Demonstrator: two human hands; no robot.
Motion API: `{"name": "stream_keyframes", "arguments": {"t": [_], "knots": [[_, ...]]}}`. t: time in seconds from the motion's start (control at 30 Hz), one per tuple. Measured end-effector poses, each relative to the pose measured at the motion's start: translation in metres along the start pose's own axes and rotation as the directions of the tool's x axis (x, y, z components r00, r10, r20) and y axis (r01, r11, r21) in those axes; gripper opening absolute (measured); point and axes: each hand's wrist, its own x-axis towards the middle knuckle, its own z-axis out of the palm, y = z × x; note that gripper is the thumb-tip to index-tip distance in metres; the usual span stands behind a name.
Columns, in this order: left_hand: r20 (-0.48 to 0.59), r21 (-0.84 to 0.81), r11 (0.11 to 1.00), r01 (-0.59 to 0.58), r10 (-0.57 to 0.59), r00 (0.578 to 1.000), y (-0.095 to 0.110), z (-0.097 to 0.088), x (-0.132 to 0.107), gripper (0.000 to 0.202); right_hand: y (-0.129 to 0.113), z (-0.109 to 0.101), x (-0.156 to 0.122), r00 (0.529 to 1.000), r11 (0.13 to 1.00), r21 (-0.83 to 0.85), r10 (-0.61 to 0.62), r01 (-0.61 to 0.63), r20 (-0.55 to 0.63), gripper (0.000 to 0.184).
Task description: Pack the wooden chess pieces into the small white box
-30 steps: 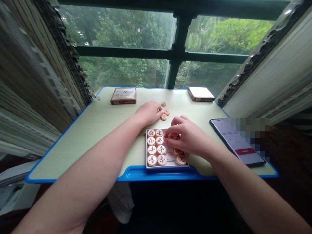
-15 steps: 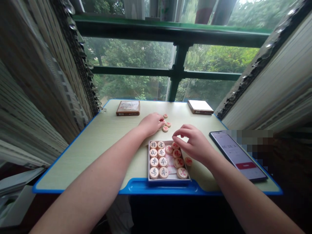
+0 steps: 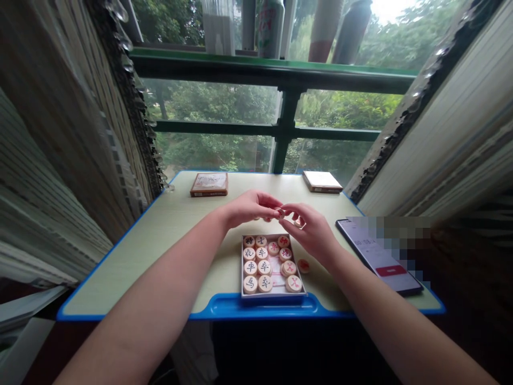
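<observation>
A shallow white tray (image 3: 273, 294) sits at the near edge of the table and holds several round wooden chess pieces (image 3: 257, 261) with black and red characters. My left hand (image 3: 248, 207) and my right hand (image 3: 313, 233) meet fingertip to fingertip just above the tray's far end. The left hand's fingers are pinched closed around small wooden pieces, mostly hidden. The right hand is also curled in a pinch, with a reddish piece showing in its fingers. One loose piece (image 3: 303, 266) lies on the table just right of the tray.
The pale green table (image 3: 180, 240) has a blue rim. A brown box (image 3: 209, 184) lies at the far left and a flat white-topped box (image 3: 321, 181) at the far right. A phone (image 3: 379, 256) lies to the right. Bottles stand on the window ledge behind.
My left hand has lifted off the table, and the three loose pieces beyond the tray are gone from view. My right hand rose from the tray to meet it. The view tilted upward.
</observation>
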Motion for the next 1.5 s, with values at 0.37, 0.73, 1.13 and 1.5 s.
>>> {"name": "stream_keyframes", "arguments": {"t": [0.37,0.73,1.13,1.5], "knots": [[-0.104,0.124,0.990,0.062,-0.049,0.993,0.004,-0.002,-0.001,0.031,-0.005,-0.005,0.000,0.998,0.999,0.039,0.017,-0.020,0.068,0.017],[-0.388,0.573,0.802,0.169,0.083,0.918,-0.024,-0.017,0.013,0.032,-0.014,-0.013,-0.003,0.909,0.999,0.011,0.044,-0.053,0.415,0.018],[-0.379,0.569,0.798,0.200,0.038,0.925,-0.015,-0.008,0.011,0.031,-0.025,-0.009,-0.003,0.888,0.991,-0.124,0.106,-0.056,0.447,0.020],[-0.378,0.729,0.637,0.249,0.072,0.923,-0.025,-0.015,0.013,0.031,-0.024,-0.006,-0.004,0.878,0.986,-0.157,0.117,-0.048,0.465,0.019]]}}
